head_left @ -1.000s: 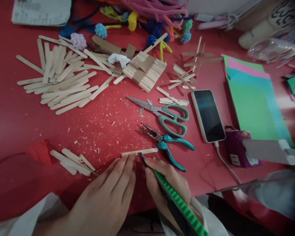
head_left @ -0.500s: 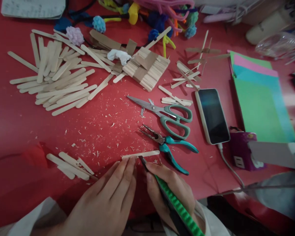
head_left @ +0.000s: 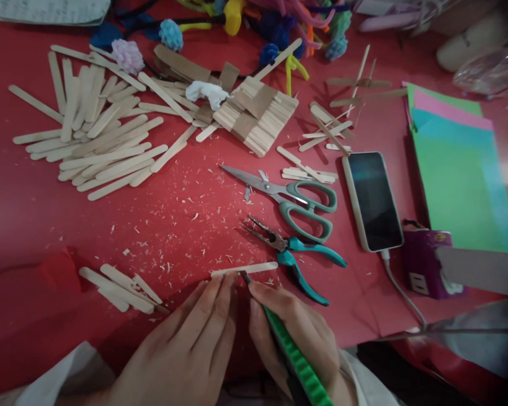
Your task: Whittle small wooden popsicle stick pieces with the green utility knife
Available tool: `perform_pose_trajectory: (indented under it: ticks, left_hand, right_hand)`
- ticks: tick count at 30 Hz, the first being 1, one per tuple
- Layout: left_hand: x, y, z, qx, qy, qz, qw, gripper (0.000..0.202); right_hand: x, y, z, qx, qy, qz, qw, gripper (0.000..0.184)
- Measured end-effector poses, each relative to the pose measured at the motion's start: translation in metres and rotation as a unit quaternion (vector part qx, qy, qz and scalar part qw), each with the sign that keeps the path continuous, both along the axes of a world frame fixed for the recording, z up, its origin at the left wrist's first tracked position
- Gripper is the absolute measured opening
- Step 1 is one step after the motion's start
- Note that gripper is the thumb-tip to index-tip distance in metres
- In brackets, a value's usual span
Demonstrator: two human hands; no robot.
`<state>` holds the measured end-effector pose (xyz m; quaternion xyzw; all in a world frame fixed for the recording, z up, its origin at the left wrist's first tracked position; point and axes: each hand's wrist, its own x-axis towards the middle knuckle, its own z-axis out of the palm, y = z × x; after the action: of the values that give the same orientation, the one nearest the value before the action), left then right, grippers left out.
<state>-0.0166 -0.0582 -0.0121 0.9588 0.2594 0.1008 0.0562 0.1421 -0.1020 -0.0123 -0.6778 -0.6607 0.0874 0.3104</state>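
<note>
A wooden popsicle stick (head_left: 254,267) lies nearly level on the red table. My left hand (head_left: 190,338) has its fingers stretched out, the fingertips pressing down on the stick's left part. My right hand (head_left: 296,327) is closed around a green and black utility knife (head_left: 290,352). The knife's dark blade touches the stick's lower edge near its middle, just right of my left fingertips. Pale wood shavings are scattered beyond the stick. Close to its right end lie teal-handled needle-nose pliers (head_left: 294,256), with grey-green-handled scissors (head_left: 288,197) above them.
A large pile of popsicle sticks (head_left: 105,129) lies at the back left, beside a banded bundle (head_left: 258,115). Several cut pieces (head_left: 121,287) are left of my hands. A phone (head_left: 375,200) on a cable, a purple box (head_left: 425,262) and coloured paper (head_left: 461,180) stand right.
The view has shifted slightly, so things at the right appear a little further right. Both hands keep almost the same place, with the blade still at the stick's edge.
</note>
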Motion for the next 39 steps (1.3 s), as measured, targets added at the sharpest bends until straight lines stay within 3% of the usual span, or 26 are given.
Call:
perform_pose_trajectory:
  ticks: [4, 10, 17, 23, 29, 33, 36, 39]
  left_hand:
    - [0.001, -0.001, 0.000, -0.009, 0.011, 0.010, 1.000, 0.038]
    - [-0.002, -0.002, 0.001, 0.001, 0.009, -0.004, 1.000, 0.037]
    - [-0.001, 0.000, 0.000, 0.007, 0.005, -0.002, 1.000, 0.037]
    - [0.000, -0.001, -0.001, 0.007, -0.002, -0.013, 1.000, 0.037]
    - [0.000, -0.002, 0.001, -0.016, 0.007, 0.001, 1.000, 0.037]
    - [-0.001, -0.001, 0.003, -0.016, 0.004, -0.003, 1.000, 0.038]
    - [-0.001, -0.002, 0.004, -0.019, 0.014, 0.002, 1.000, 0.039]
    - [-0.001, -0.003, 0.004, -0.011, 0.024, 0.001, 1.000, 0.039]
  right_hand:
    - [0.002, -0.001, -0.005, 0.028, 0.013, 0.034, 0.999, 0.022]
    - [0.004, -0.004, -0.007, 0.030, 0.105, -0.003, 0.994, 0.020]
    - [0.001, -0.002, 0.001, -0.017, 0.057, -0.027, 0.998, 0.017]
    - [0.004, -0.002, 0.001, -0.033, 0.037, 0.001, 0.999, 0.015]
    - [0.000, 0.000, -0.004, 0.051, -0.019, 0.019, 0.998, 0.018]
    - [-0.003, 0.002, -0.005, 0.048, -0.013, 0.050, 0.998, 0.020]
    - [-0.003, 0.002, -0.006, 0.061, -0.001, 0.032, 0.998, 0.020]
    - [-0.001, 0.000, -0.005, 0.029, 0.023, 0.021, 0.999, 0.020]
